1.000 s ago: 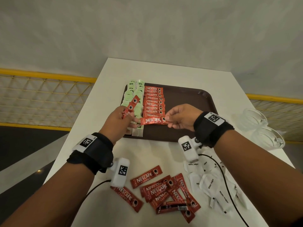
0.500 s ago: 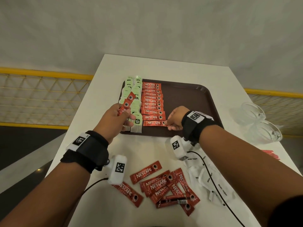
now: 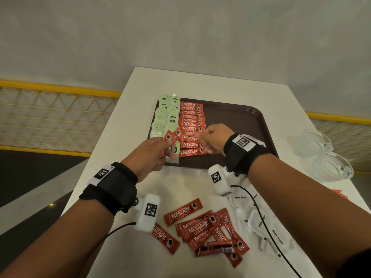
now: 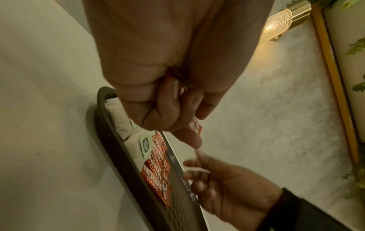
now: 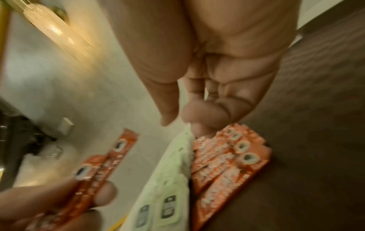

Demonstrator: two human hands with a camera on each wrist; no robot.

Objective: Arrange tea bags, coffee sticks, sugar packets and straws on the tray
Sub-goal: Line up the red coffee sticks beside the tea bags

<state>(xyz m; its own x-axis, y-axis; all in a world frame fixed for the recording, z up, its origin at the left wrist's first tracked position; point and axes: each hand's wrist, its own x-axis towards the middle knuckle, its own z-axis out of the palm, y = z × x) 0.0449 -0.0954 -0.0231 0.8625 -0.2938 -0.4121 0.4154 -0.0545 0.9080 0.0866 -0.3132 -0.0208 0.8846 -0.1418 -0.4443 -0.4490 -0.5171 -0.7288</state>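
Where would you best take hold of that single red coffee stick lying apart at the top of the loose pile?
Pinch the upper coffee stick across its narrow width near the right end, the end with the cup picture, coming from above. It lies flat on the white table and tilted. That end sticks out free, while its lower edge runs close to the heaped sticks.

Brown tray (image 3: 236, 115); red coffee sticks (image 3: 191, 125) with white lettering; pale green tea bags (image 3: 168, 111); white sugar packets (image 3: 251, 219); white tabletop (image 3: 200, 85).
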